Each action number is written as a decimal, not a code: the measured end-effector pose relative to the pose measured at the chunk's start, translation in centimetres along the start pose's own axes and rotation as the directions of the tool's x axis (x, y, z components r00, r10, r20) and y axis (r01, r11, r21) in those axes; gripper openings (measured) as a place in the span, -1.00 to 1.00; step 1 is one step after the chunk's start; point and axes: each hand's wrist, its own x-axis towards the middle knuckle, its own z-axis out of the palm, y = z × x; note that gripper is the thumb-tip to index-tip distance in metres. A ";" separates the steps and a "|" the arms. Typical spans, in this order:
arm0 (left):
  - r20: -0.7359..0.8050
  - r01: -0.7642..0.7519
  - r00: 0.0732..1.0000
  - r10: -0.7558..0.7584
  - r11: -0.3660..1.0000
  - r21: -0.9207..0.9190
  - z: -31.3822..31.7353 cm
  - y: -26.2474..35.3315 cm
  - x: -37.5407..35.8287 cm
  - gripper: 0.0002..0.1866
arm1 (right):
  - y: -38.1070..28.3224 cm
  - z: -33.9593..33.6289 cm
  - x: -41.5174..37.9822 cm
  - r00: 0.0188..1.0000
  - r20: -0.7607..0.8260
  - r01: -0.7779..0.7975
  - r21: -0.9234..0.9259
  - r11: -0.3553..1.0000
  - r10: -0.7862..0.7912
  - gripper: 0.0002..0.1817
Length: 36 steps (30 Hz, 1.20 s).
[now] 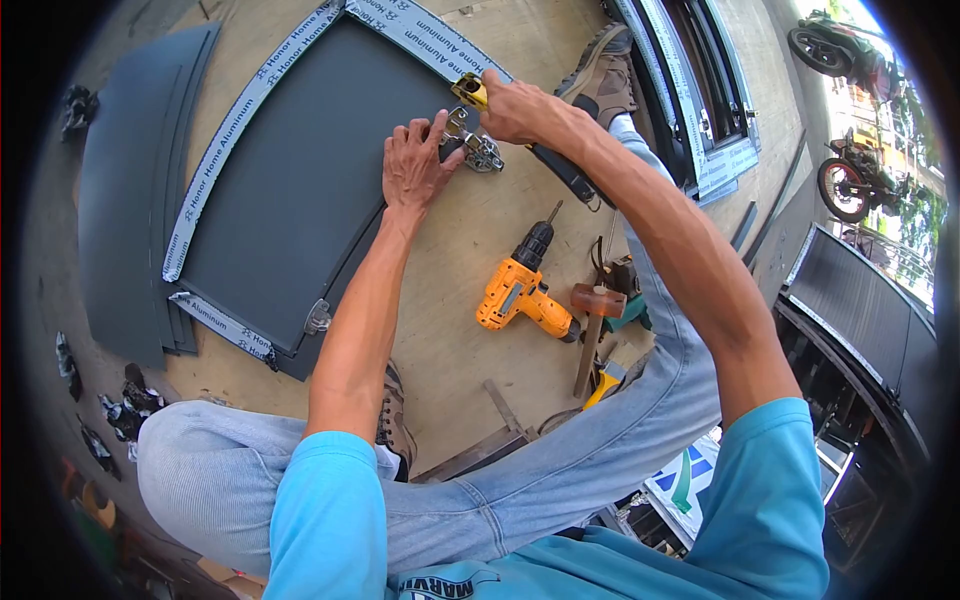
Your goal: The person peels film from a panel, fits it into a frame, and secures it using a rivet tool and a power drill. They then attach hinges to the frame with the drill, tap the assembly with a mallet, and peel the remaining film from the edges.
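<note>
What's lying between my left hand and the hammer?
The orange drill, its bit and chuck toward your left hand, lies between it and the hammer in the head view.

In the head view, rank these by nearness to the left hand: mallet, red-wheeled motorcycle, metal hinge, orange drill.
1. Metal hinge: immediately right of the left hand.
2. Orange drill: lower right of that hand.
3. Mallet: just right of the drill.
4. Red-wheeled motorcycle: far right of the picture.
</note>
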 end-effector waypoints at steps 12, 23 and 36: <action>-0.013 -0.034 0.999 0.034 0.999 -0.015 0.2 -0.1 -0.1 -0.36 | -1.3 2.5 -2.2 0.990 -0.088 0.108 -0.036 0.993 -0.111 -0.52; -0.075 -0.134 0.988 0.138 0.989 0.058 0.6 -1.2 1.5 -0.49 | 3.5 4.3 0.7 0.961 -0.122 -0.173 0.433 0.884 0.248 -0.34; -0.008 -0.103 0.994 0.104 0.991 0.084 0.5 -0.9 1.6 -0.52 | 0.4 0.8 -1.1 0.999 -0.051 -0.018 0.046 0.999 0.020 -0.41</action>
